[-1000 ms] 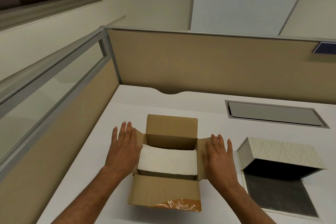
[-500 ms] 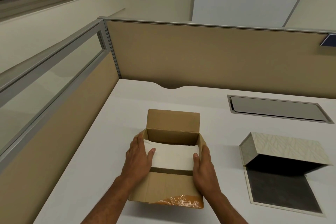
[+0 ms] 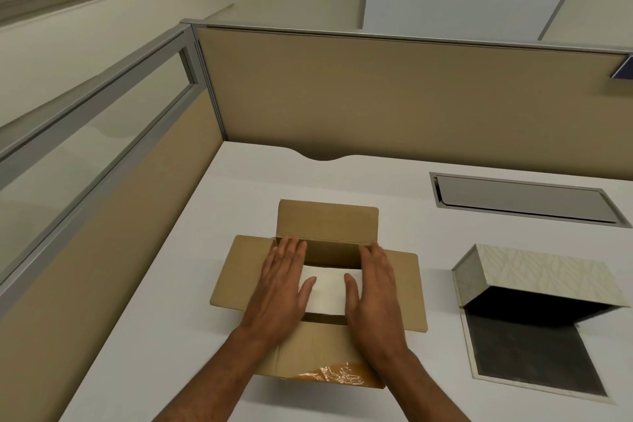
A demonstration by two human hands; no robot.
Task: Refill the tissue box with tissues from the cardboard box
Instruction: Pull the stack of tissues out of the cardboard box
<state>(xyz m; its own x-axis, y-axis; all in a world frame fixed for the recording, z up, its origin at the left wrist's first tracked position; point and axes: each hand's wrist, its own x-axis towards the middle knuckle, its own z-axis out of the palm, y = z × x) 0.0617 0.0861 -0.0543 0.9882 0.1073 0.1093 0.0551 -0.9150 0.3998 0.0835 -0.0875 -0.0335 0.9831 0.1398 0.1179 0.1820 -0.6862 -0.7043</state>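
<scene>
An open brown cardboard box (image 3: 327,221) stands on the white desk in front of me, its side flaps spread flat. A stack of white tissues (image 3: 329,291) lies inside it. My left hand (image 3: 279,291) lies over the left end of the stack and my right hand (image 3: 375,295) over the right end. The fingers of both are straight and both thumbs rest on top of the tissues. To the right sits the patterned tissue box (image 3: 541,276), its lid raised and tilted over a dark, empty base (image 3: 534,356).
The white desk (image 3: 239,202) is closed in by beige partitions (image 3: 376,96) at the back and left. A grey cable hatch (image 3: 524,199) is set into the desk behind the tissue box. Crumpled tape (image 3: 332,375) clings to the carton's front flap.
Both hands moved from the carton's sides inward onto the ends of the tissue stack. The side flaps, folded up half a second ago, now lie flat outward.
</scene>
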